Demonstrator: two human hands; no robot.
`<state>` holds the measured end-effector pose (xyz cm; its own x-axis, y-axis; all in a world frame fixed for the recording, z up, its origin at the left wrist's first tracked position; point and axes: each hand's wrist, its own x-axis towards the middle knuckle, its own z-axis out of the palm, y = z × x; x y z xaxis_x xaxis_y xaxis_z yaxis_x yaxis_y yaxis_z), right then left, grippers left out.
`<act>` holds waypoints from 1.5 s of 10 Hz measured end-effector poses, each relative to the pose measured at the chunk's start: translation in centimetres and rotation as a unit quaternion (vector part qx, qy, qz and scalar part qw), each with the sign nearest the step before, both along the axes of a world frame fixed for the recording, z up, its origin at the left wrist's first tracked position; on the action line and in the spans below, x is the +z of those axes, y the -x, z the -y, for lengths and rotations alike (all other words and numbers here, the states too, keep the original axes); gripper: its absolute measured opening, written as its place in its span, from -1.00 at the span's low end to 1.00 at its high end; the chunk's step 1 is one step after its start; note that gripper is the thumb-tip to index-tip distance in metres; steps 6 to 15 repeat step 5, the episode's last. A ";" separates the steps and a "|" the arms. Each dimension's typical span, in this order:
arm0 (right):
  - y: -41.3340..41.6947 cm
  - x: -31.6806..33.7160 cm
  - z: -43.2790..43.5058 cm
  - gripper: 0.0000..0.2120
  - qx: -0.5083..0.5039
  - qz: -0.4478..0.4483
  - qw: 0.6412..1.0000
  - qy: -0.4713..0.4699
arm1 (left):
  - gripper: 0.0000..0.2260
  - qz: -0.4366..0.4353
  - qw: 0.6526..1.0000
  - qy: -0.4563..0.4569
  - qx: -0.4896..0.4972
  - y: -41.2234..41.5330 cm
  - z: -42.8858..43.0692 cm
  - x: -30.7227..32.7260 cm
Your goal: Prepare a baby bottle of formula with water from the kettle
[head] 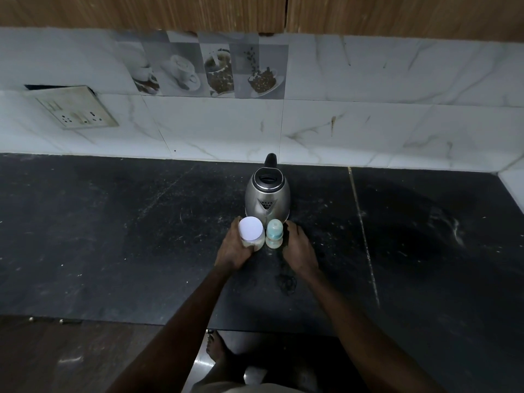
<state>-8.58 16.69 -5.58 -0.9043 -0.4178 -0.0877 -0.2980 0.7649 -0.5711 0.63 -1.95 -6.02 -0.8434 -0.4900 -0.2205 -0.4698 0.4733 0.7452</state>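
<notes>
A steel kettle (267, 195) with a black lid and handle stands on the dark counter (113, 236), spout facing me. Right in front of it stand a clear jar of pale formula powder with a white lid (250, 229) and a small baby bottle with a pale green cap (274, 234), side by side. My left hand (234, 248) wraps around the jar's left side. My right hand (299, 251) rests on the counter just right of the bottle, fingers apart, touching a dark cord there; whether it touches the bottle is unclear.
A marble-tiled wall (368, 123) runs behind the counter, with a socket plate (76, 107) at the left and wooden cupboards above. The kettle's black cord (287, 282) lies on the counter near my right wrist. The counter's front edge is below my forearms.
</notes>
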 end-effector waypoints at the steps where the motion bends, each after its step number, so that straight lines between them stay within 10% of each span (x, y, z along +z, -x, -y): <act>1: 0.0 0.1 -0.4 -0.38 -0.001 -0.001 1.000 -0.020 | 0.00 0.010 1.000 -0.005 0.007 0.1 0.2 -0.4; 5: 0.4 0.8 -1.1 -0.37 -0.002 -0.073 0.997 -0.033 | -0.30 0.008 0.998 0.029 0.050 -0.7 0.5 2.2; 15: 0.4 0.8 -1.1 -0.37 -0.002 -0.073 0.997 -0.033 | -0.30 0.008 0.998 0.029 0.050 -0.7 0.5 2.2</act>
